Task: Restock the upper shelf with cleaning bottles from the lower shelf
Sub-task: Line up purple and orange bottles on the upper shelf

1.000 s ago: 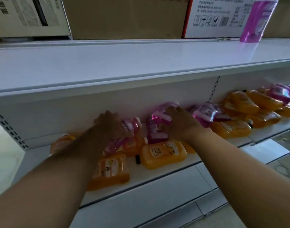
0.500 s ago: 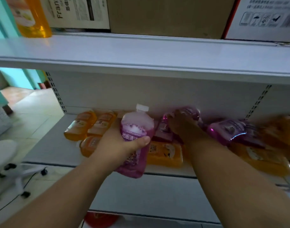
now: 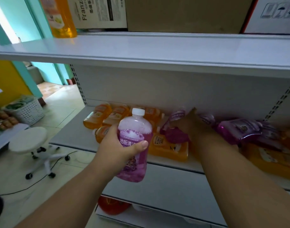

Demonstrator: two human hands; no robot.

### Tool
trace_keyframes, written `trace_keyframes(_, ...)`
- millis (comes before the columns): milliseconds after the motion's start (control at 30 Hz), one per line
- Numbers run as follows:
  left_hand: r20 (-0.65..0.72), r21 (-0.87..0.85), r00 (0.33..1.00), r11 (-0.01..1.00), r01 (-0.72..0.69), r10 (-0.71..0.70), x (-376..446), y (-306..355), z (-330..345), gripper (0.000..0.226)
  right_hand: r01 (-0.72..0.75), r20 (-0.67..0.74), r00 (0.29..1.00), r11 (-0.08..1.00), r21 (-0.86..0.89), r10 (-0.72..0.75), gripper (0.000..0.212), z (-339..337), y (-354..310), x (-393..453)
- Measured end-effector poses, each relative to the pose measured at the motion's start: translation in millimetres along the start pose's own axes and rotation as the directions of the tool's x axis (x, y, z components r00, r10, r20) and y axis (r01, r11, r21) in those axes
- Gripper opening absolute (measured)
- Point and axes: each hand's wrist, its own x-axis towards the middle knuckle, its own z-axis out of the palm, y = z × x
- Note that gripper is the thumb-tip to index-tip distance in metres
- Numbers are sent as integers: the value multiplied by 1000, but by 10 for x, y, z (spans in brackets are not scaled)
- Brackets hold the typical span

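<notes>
White stool [image 3: 28,139], basket [image 3: 28,109] on floor

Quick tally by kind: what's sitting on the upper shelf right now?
orange bottle: 1
white cartons: 2
brown carton: 1
Total on the upper shelf: 4
The purple bottle in the left hand is not up there yet, so it is not counted.
</notes>
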Motion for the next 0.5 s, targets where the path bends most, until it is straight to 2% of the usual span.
trace_keyframes(67,6,15,1000,999,-30,30,-14,27,-38,77,91,40,995,989,113,-96,59,84,38,-149)
trace_keyframes(133,-1,30,999,999,-37,37,10,28,-92,83,151,57,985,978,142,-160,46,131,117,-328)
trace_keyframes(167,0,38,999,999,-32,32,25,22,-125,86,152,55,984,959,239,-170,45,139,163,-436)
trace_keyframes(233,12,65,1000,998,-14,13,67,-2,-210,91,103,63,985,839,535,-161,52,139,225,-683)
trace_keyframes(267,22,86,1000,996,-5,3,100,-26,-264,92,80,58,987,778,624,-148,55,132,230,-818)
trace_keyframes(400,79,108,997,994,10,-19,238,-128,-372,83,19,70,990,609,793,-122,53,70,114,-1375)
trace_keyframes(500,154,67,988,998,-16,6,303,-135,-348,74,69,9,990,527,847,-144,49,-4,-29,-1819)
